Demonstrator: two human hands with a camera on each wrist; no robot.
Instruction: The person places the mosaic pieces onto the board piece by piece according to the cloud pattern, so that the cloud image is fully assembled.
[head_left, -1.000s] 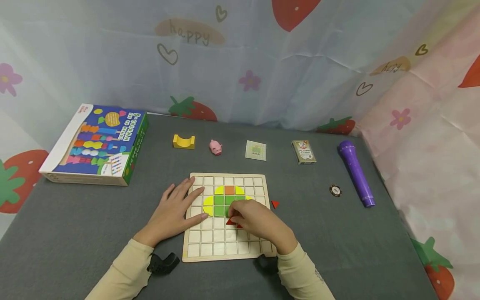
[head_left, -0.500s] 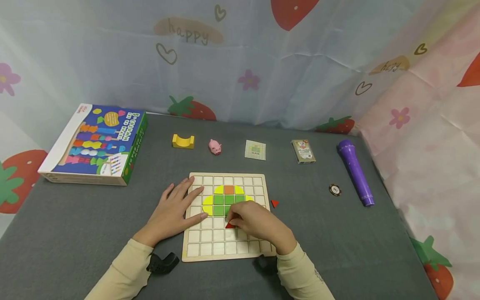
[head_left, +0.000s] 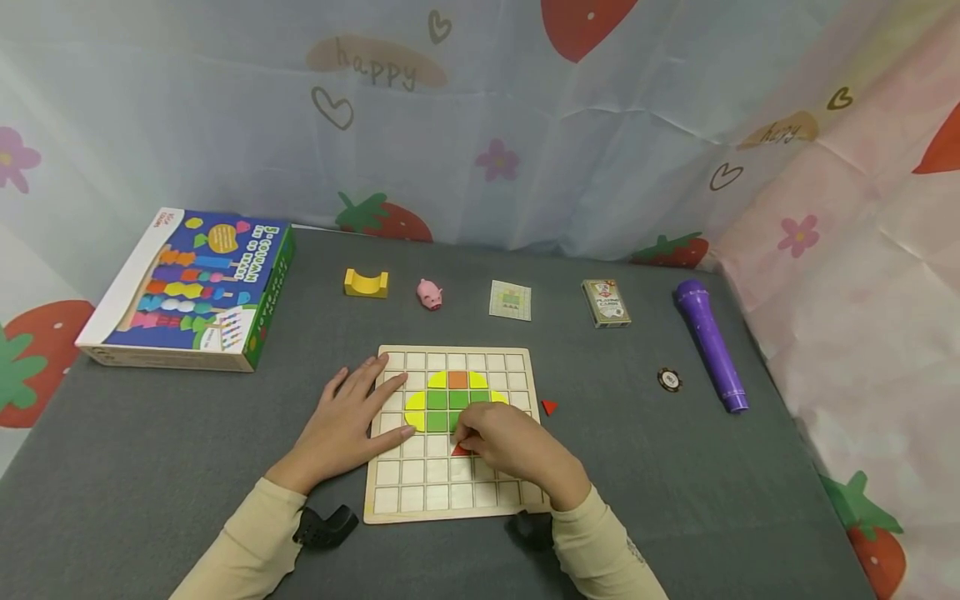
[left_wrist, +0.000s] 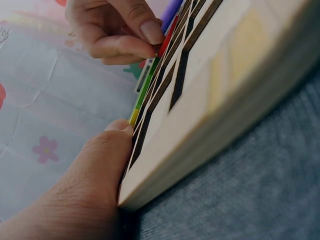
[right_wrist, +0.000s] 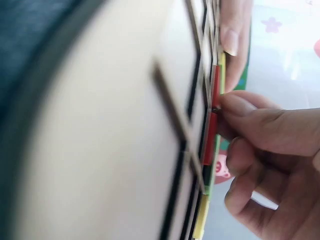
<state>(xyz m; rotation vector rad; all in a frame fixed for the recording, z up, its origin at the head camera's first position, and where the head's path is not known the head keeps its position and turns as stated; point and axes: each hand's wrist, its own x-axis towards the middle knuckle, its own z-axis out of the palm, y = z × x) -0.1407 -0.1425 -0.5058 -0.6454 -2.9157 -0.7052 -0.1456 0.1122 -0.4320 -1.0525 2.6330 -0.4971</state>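
A wooden grid board [head_left: 387, 500] lies on the grey table, bearing green square tiles [head_left: 437, 400], yellow rounded tiles [head_left: 416, 410] and an orange square tile [head_left: 457, 380]. My left hand [head_left: 341, 433] rests on the board's left edge, fingers spread and straight. Over the middle, my right hand [head_left: 517, 446] pinches at a red triangle tile [right_wrist: 210, 142] with thumb and curled fingers, right at the board's surface. Another red triangle tile [head_left: 460, 451] lies on the grid beside the fingertips. A loose red triangle tile [head_left: 550, 407] sits just right of the board.
Behind the board stand a yellow block [head_left: 367, 284], a pink pig figure [head_left: 430, 294], a pattern card [head_left: 510, 300] and a playing-card box [head_left: 607, 303]. A large toy box [head_left: 195, 292] lies back left. A round chip [head_left: 670, 380] and purple microphone-shaped object [head_left: 711, 346] lie right.
The right hand has shifted very slightly left and down over the red tiles, covering one that showed under it before. The left hand has stayed in place.
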